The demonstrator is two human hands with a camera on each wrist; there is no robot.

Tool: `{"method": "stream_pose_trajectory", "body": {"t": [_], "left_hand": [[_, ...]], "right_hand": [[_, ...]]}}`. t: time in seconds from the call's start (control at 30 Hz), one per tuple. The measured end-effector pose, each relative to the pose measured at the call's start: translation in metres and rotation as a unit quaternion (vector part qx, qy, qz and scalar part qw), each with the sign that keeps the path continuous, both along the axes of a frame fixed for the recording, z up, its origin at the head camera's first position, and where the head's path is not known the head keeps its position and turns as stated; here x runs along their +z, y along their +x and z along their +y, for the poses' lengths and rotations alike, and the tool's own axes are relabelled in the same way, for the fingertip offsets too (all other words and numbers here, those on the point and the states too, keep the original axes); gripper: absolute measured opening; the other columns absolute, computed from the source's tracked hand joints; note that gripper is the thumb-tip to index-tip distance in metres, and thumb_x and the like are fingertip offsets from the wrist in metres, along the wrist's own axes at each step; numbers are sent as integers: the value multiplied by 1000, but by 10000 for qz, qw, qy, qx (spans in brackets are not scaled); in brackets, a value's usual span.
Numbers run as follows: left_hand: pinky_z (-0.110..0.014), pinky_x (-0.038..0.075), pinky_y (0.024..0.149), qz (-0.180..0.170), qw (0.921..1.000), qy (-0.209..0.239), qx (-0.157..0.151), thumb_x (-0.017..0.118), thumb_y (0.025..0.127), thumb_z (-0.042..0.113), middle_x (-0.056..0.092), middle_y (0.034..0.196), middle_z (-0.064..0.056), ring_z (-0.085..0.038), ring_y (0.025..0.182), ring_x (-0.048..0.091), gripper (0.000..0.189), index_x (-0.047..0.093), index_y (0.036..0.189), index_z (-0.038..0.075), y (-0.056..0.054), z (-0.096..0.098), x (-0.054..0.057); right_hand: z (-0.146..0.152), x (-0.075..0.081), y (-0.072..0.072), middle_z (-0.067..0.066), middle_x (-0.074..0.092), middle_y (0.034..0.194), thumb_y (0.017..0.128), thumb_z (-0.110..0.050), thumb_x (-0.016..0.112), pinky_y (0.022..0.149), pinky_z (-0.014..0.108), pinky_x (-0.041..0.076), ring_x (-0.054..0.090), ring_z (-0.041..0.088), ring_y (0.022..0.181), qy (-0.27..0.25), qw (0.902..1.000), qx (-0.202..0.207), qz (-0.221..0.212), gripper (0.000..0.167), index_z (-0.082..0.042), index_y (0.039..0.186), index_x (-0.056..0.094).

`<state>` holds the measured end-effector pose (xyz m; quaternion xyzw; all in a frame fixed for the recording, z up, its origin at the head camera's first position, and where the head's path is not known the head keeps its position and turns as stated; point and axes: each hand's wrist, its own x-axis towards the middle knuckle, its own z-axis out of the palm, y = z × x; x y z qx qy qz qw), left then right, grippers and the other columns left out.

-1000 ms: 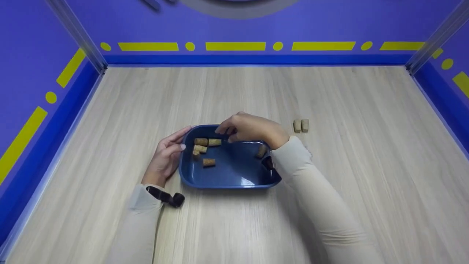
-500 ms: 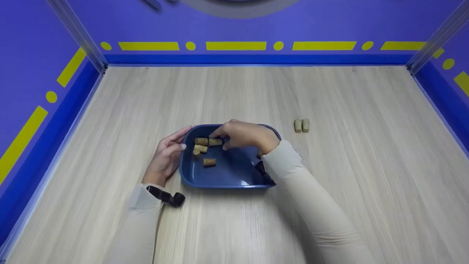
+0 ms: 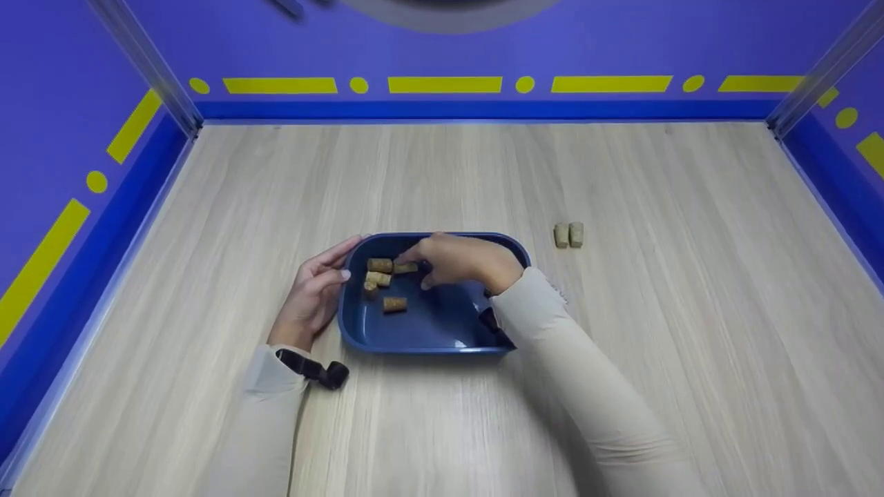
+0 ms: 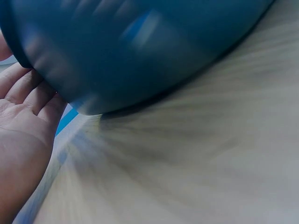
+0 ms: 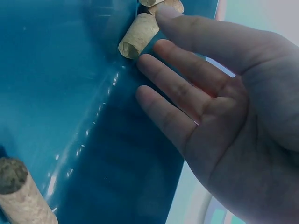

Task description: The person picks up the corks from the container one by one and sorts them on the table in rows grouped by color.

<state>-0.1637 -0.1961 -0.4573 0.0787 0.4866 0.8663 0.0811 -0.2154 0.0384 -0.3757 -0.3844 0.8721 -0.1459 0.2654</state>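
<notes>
In the head view my left hand (image 3: 314, 300) holds the left end of a dark blue tray (image 3: 442, 351), thumb at the rim and fingers along the outer wall. My right hand (image 3: 466, 261) reaches inside the tray with fingers spread apart. Its forefinger is right at a pale cork (image 3: 406, 268); the thumb stands lower, off to the right. The right wrist view has that pale cork (image 5: 139, 36) beside the fingertips. A brown cork (image 3: 380, 265) lies left of it, with light corks (image 3: 378, 279) just below. Another brown cork (image 3: 394, 304) lies apart, nearer me.
Two corks (image 3: 568, 235) stand side by side on the wooden table (image 3: 656, 310), right of the tray. One more cork (image 5: 25, 198) shows in the right wrist view, largely hidden by my sleeve in the head view. Blue panels (image 3: 442, 55) enclose the table.
My right hand has come down and left from the tray's back rim to the pale cork. The left hand and the tray stay where they were.
</notes>
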Motion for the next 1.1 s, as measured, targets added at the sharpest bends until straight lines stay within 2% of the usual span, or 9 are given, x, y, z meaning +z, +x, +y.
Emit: {"method": "stream_pose_trajectory", "body": {"t": [0.27, 0.53, 0.83, 1.1], "left_hand": [[-24, 49, 96, -66, 10000, 66, 13, 41, 81, -15, 64, 127, -6, -15, 119, 59, 57, 43, 138, -11, 0, 1, 1], [-25, 48, 98, -18, 10000, 42, 5, 41, 81, -15, 63, 127, -6, -16, 120, 58, 58, 42, 138, -12, 0, 0, 1], [-26, 47, 99, -1, 10000, -52, 49, 43, 80, -14, 63, 127, -5, -16, 121, 58, 59, 39, 139, -14, 0, 0, -1], [-25, 47, 100, 66, 10000, -59, 23, 42, 80, -14, 63, 128, -5, -15, 122, 57, 60, 37, 140, -14, -1, 0, -1]], "right_hand": [[1, -2, 1, 1, 53, 141, 87, -1, 66, 98, 34, 49, 57, 17, 118, -110, 9999, -19, -43, 55, -16, 138, 54], [0, -2, 3, 1, 58, 136, 86, 0, 66, 100, 32, 48, 57, 15, 120, -139, 9998, -112, 20, 50, -14, 134, 58], [-4, -5, 5, 6, 58, 133, 85, 0, 67, 103, 34, 45, 54, 19, 121, -228, 9993, 66, 285, 47, -12, 130, 61], [-5, -7, 5, 9, 60, 126, 84, 3, 66, 96, 34, 49, 57, 20, 111, -205, 9992, 61, 338, 50, -12, 131, 61]]}}
